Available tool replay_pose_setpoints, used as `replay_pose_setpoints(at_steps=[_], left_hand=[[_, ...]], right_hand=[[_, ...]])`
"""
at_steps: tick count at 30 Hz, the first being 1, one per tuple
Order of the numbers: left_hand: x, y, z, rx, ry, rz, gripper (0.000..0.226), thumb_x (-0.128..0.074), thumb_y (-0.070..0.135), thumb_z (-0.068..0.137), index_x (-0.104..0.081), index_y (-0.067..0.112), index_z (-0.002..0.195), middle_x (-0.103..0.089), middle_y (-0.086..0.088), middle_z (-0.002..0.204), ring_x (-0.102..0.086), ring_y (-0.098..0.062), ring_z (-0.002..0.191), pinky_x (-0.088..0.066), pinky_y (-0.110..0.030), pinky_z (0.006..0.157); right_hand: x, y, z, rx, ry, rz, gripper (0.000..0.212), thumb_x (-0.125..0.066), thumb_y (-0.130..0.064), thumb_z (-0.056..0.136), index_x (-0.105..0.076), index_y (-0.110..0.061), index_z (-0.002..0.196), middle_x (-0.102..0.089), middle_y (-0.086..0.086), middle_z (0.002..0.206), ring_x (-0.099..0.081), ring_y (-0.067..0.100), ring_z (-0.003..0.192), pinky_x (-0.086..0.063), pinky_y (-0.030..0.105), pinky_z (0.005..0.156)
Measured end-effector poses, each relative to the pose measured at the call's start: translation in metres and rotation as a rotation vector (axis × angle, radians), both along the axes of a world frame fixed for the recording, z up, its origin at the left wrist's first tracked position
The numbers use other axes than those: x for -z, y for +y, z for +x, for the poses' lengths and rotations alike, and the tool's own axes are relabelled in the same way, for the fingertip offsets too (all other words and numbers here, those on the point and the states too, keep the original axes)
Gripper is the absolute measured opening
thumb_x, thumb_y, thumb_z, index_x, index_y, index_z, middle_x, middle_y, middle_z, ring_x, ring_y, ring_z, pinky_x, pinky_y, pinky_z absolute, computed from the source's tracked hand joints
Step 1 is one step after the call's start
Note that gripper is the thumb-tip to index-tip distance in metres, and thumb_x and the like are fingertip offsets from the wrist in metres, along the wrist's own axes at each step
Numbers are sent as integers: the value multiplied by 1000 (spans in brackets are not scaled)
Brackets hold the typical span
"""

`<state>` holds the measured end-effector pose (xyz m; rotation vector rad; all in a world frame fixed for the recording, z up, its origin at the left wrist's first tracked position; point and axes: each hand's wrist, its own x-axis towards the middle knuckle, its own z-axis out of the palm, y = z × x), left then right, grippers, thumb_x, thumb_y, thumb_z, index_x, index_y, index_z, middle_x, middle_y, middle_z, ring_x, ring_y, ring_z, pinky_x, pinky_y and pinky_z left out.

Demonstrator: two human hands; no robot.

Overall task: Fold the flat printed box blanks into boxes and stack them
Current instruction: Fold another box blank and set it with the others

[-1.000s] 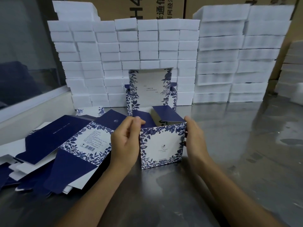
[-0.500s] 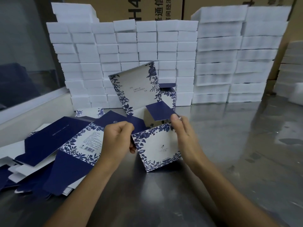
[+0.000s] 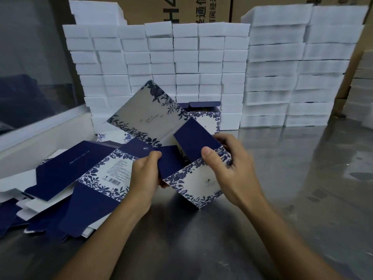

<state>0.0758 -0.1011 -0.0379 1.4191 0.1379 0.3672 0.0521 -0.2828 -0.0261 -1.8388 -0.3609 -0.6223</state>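
A half-folded blue-and-white floral box (image 3: 198, 181) is tilted on one corner on the steel table. Its lid panel (image 3: 145, 116) leans up and to the left. My left hand (image 3: 144, 176) grips the box's left side and its navy side flap. My right hand (image 3: 228, 168) holds the right side, thumb pressing on the other navy flap (image 3: 193, 138). A pile of flat printed blanks (image 3: 60, 182) lies to the left. A folded box (image 3: 207, 118) stands behind, partly hidden by the lid.
Tall stacks of white foam blocks (image 3: 181, 63) wall off the back of the steel table (image 3: 302, 188), with cardboard cartons behind them. A white ledge and glass pane (image 3: 30, 67) run along the left. More foam stacks stand at the far right edge.
The box has been tipped from upright onto one corner and its lid has swung to the left. My right thumb has come onto the right navy flap, and my left hand has taken the left flap.
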Motion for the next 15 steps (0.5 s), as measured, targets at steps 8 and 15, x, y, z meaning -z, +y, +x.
replay_pose_setpoints(at_steps=[8,15], left_hand=[[-1,3,1,-46,30,-26,24,-56,25,89,-54,12,69,-52,-11,63,-51,-23,61,-41,-30,49],[2,11,3,-117,17,-63,22,-53,25,91,-55,12,74,-55,-9,67,-53,-24,71,-39,-37,65]], right_hand=[[-1,-1,-2,-16,-46,-21,57,-56,-69,78,-60,-30,120,-67,-8,116,-65,11,106,-55,43,85],[1,1,-4,-56,-123,-54,54,-58,-68,79,-60,-32,120,-63,-13,116,-63,10,109,-55,40,86]])
